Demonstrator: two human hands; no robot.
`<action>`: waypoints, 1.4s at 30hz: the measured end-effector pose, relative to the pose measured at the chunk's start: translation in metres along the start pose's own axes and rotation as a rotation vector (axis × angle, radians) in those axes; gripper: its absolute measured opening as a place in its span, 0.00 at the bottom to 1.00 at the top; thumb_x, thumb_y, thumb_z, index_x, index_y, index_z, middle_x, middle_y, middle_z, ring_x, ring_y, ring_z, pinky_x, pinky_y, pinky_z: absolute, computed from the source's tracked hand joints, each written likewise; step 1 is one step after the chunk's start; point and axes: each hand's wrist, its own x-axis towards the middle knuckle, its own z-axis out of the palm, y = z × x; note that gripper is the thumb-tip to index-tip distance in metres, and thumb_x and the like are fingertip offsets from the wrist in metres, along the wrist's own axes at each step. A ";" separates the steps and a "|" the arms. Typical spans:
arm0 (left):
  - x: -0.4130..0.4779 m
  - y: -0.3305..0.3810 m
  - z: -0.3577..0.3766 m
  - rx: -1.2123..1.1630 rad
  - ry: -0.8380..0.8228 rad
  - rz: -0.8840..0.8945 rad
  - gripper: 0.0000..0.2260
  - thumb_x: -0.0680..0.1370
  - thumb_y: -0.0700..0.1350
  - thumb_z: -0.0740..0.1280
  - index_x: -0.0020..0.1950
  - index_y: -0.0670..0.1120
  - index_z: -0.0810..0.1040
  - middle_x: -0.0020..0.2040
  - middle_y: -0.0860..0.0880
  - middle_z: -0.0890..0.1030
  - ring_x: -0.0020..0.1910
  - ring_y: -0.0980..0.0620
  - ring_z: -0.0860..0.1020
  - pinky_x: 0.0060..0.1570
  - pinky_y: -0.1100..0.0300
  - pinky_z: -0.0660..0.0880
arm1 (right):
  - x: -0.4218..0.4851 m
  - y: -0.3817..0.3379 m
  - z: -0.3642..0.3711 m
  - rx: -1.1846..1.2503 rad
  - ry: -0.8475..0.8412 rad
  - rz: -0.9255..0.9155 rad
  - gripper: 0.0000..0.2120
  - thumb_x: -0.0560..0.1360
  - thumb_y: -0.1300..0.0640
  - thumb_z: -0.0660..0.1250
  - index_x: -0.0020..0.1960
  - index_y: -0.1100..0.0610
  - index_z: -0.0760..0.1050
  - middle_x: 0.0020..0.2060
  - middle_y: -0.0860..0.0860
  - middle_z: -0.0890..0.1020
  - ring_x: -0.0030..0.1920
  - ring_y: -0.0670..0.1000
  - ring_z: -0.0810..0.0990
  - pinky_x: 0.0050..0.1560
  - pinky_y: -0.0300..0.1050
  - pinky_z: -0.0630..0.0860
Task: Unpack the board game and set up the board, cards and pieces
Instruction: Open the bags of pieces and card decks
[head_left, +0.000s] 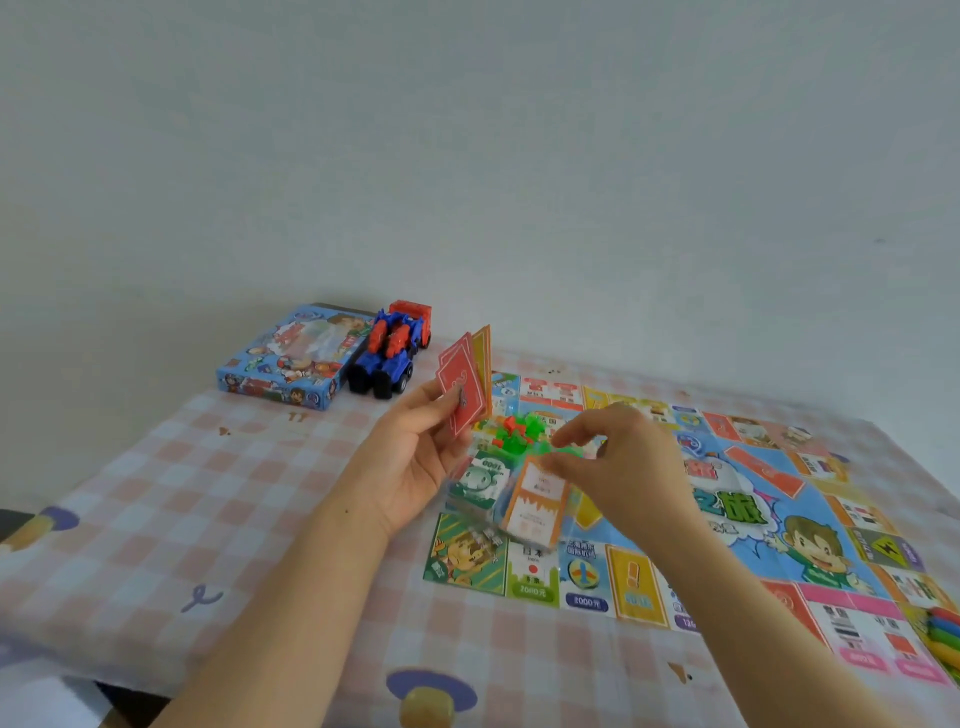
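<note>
1. Two grips are engaged. I read the left grip (415, 457) as closed round a fan of red-backed cards (462, 389), held upright over the left edge of the board (779, 519).
2. The right grip (618, 467) is pinched on the upper edge of one orange-bordered card (535, 499). The card hangs tilted, face toward me, over the wrapped money stack (478, 483). Blur hides the exact finger contact.
3. Locations: the board lies spread on the tabletop (208, 493), right of centre. The green and red pieces (519, 431) are heaped on it, just beyond the money stack. The game box (285, 364) sits far left, beside a toy truck (389, 353).
4. Fault: card drop. Cause: the pinch takes only the card's edge, so a slip would land it on the stack or the heap.
5. Fault: fan spill. Cause: the fan looks loosely held, and pushing another card in could splay it.
6. Fault: scattered pieces. Cause: the right grip works just beside the heap, and a sweep could knock pieces across the board.
7. Fault: shifted board. Cause: the right forearm crosses it and could drag the thin sheet.
</note>
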 end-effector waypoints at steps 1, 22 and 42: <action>0.000 0.000 0.000 0.011 0.001 0.003 0.14 0.70 0.37 0.65 0.55 0.40 0.77 0.38 0.44 0.83 0.29 0.54 0.80 0.26 0.66 0.77 | 0.001 -0.005 -0.002 0.084 0.030 -0.004 0.05 0.70 0.46 0.72 0.41 0.47 0.81 0.38 0.41 0.78 0.32 0.40 0.72 0.33 0.36 0.67; 0.001 -0.006 0.005 0.393 0.002 0.092 0.08 0.75 0.38 0.65 0.54 0.43 0.79 0.45 0.44 0.84 0.39 0.52 0.83 0.34 0.64 0.78 | 0.006 -0.033 -0.006 0.689 -0.071 0.094 0.08 0.75 0.58 0.69 0.38 0.52 0.82 0.30 0.51 0.84 0.25 0.44 0.77 0.26 0.36 0.73; 0.002 -0.041 0.028 1.975 0.092 0.344 0.33 0.69 0.71 0.61 0.70 0.56 0.67 0.71 0.51 0.64 0.71 0.50 0.61 0.68 0.50 0.61 | -0.025 0.046 -0.064 0.164 -0.098 0.121 0.01 0.72 0.59 0.72 0.42 0.57 0.82 0.29 0.47 0.80 0.20 0.38 0.73 0.22 0.30 0.66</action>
